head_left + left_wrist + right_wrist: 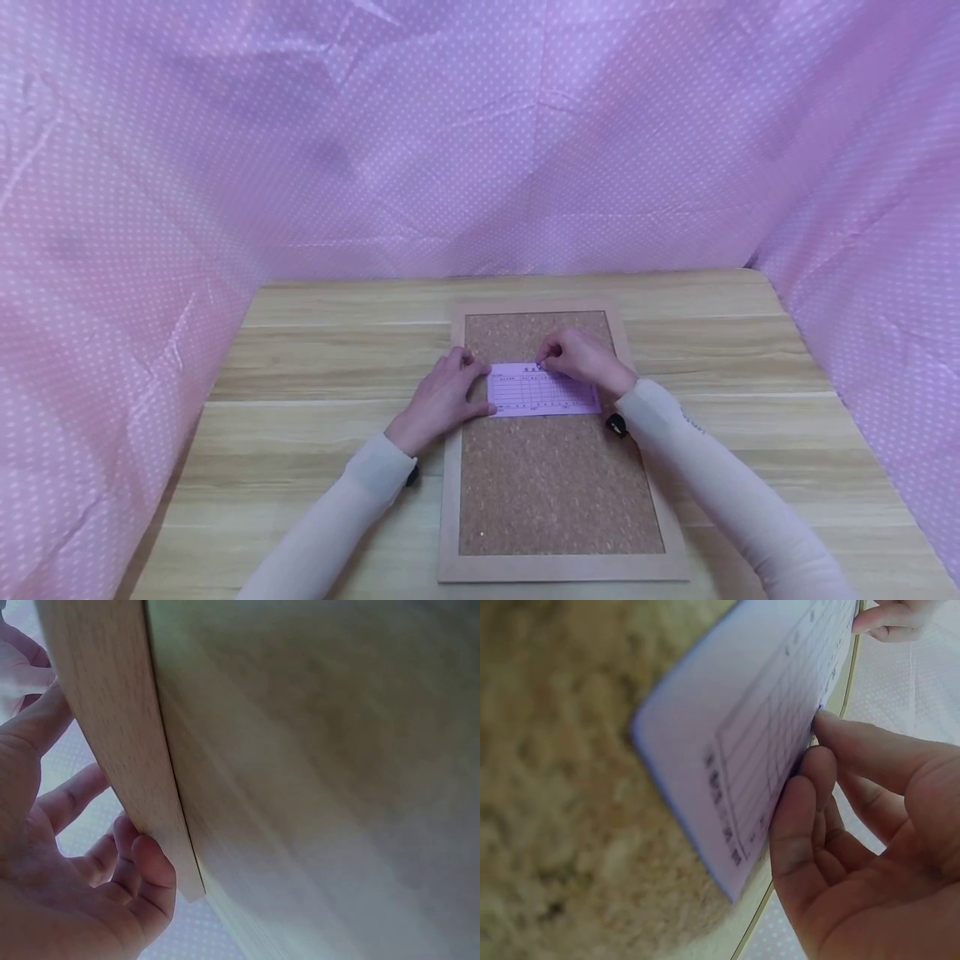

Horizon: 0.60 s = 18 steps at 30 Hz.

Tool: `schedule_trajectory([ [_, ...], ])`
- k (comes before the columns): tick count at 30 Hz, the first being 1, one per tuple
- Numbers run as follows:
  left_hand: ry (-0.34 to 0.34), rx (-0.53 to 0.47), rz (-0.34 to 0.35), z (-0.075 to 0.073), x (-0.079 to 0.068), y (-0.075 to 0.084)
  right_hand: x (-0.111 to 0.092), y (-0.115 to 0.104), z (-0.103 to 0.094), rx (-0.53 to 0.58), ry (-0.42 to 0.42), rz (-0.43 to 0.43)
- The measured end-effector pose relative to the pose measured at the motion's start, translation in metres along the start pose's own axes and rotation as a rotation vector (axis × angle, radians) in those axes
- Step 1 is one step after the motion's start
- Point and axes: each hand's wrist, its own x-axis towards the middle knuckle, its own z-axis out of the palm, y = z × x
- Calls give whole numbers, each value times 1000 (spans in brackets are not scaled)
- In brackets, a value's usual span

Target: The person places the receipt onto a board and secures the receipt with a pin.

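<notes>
A pale purple printed form (517, 392) with a ruled grid lies across the upper half of a wood-framed corkboard (555, 492). My left hand (450, 387) presses at the form's left edge, thumb by the lower corner and forefinger by the upper one. Its other fingers rest along the board's wooden frame (112, 712) in the left wrist view. At the middle of the form's top edge, my right hand (581, 358) pinches a small blue push pin (538, 365), mostly hidden by the fingertips. The form's right part lies under that hand.
The corkboard lies on a light wood-grain table (322, 350), its frame near the front. Pink dotted cloth (487, 150) hangs behind the table and along both sides. A tiny pale speck (482, 533) shows on the cork at lower left.
</notes>
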Motion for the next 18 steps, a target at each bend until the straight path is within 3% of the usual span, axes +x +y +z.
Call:
schedule_trajectory([
  [9, -10, -18, -31, -1, -1, 1, -8, 6, -1, 33, 2, -82],
  [18, 12, -5, -34, -1, -5, -1, -29, 13, -4, 9, 79, -126],
])
